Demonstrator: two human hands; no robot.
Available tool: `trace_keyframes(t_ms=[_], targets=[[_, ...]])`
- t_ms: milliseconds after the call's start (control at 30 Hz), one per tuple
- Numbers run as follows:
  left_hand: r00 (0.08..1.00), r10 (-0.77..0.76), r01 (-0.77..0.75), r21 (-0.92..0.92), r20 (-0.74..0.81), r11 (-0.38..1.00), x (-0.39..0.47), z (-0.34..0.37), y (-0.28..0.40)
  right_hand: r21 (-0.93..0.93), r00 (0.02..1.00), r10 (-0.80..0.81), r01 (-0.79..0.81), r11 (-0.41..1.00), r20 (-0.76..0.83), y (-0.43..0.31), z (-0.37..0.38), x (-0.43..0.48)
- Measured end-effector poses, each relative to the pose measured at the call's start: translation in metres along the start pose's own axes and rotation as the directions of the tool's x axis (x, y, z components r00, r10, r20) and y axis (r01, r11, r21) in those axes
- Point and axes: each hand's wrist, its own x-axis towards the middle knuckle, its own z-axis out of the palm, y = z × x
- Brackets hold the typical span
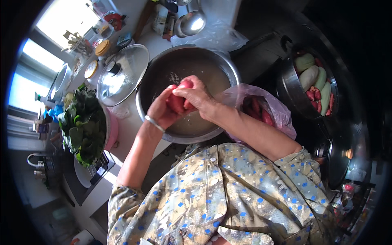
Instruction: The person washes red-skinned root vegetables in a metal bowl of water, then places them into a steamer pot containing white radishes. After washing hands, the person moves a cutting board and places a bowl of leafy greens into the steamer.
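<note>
Over a large metal basin of cloudy water, my two hands are close together. My left hand, with a bangle at the wrist, cups red-skinned sweet potatoes from the left and below. My right hand grips them from the right and above, its fingers wrapped over a red tuber. The fingers hide part of them, so their exact number cannot be told. Right of the basin, a pink plastic bag stands open with more red sweet potatoes inside, partly behind my right forearm.
A pot at right holds pale green gourds or eggplants and red tubers. At left are a glass lid and a pink basin of leafy greens. A ladle and clear plastic bag lie beyond the basin.
</note>
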Motion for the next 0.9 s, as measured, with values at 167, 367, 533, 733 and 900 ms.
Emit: trace_keyframes(t_ms=[167, 367, 533, 733, 900], targets=[[0.832, 0.554, -0.543, 0.182, -0.018, 0.820, -0.062, 0.088, 0.039, -0.234, 0.717, -0.684, 0.693, 0.682, 0.132, -0.083, 0.025, -0.051], [0.883, 0.415, -0.340, 0.310, -0.218, 0.888, -0.036, 0.033, 0.008, -0.026, 0.907, -0.419, 0.418, 0.908, -0.046, -0.012, 0.021, -0.032], [0.991, 0.093, -0.083, 0.098, -0.098, 0.992, -0.025, 0.058, -0.012, -0.109, 0.890, -0.449, 0.440, 0.891, -0.082, 0.008, -0.015, -0.045], [0.975, 0.083, -0.155, 0.368, 0.204, 0.917, -0.020, 0.162, -0.052, 0.148, 0.866, -0.444, 0.482, 0.864, -0.229, -0.046, -0.090, -0.151], [0.935, -0.313, 0.201, 0.475, 0.169, 0.857, 0.018, 0.171, -0.121, 0.409, 0.875, -0.150, 0.359, 0.839, -0.461, 0.002, -0.141, -0.196]])
